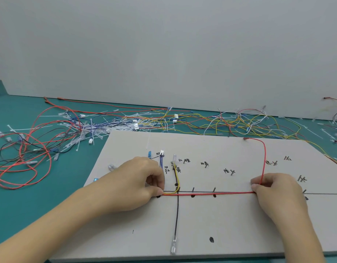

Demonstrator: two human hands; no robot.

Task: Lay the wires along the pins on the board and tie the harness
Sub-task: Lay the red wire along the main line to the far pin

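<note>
You're routing the red wire point(207, 194) along the board's point(201, 224) near pin row: left hand point(143, 179) pinches its left end, right hand point(272, 186) pinches the bend. Next, probably seat it against the pins.

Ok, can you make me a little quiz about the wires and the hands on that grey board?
1. True or false: the red wire runs straight between the left hand and the right hand.
2. Which wire goes down the board toward the person: A black, B white, C green?
3. Fill in: after the right hand, the red wire bends ____ the wall.

Key
1. True; both hands pinch it.
2. A, the black wire.
3. Toward; it runs away from the person, then turns left near the board's far edge.
</note>
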